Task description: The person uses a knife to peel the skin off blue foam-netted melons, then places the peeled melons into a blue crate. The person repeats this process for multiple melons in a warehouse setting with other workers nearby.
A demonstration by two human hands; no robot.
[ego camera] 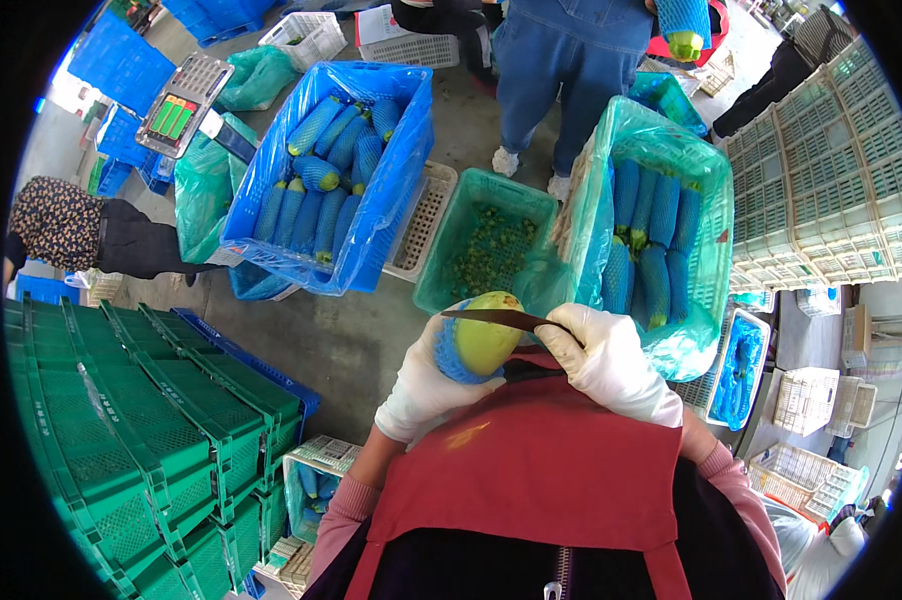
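My left hand (434,382), in a white glove, grips a pale green gourd-like vegetable (488,337) partly sleeved in blue foam netting. My gloved right hand (601,356) is closed on a dark knife (496,316), whose blade lies across the vegetable near its top end. Just beyond my hands stands a green plastic crate (428,274) with small green trimmings in its bottom. To its left a blue crate (289,274) lined with clear film holds netted vegetables. At the right, a crate lined with green film (710,255) holds more of them in rows.
Stacked green crates (135,420) fill the lower left. A digital scale display (177,112) stands by the blue crate. A person in denim (563,75) stands opposite, holding a netted vegetable (683,34). Tall stacked pale crates (826,165) rise at the right.
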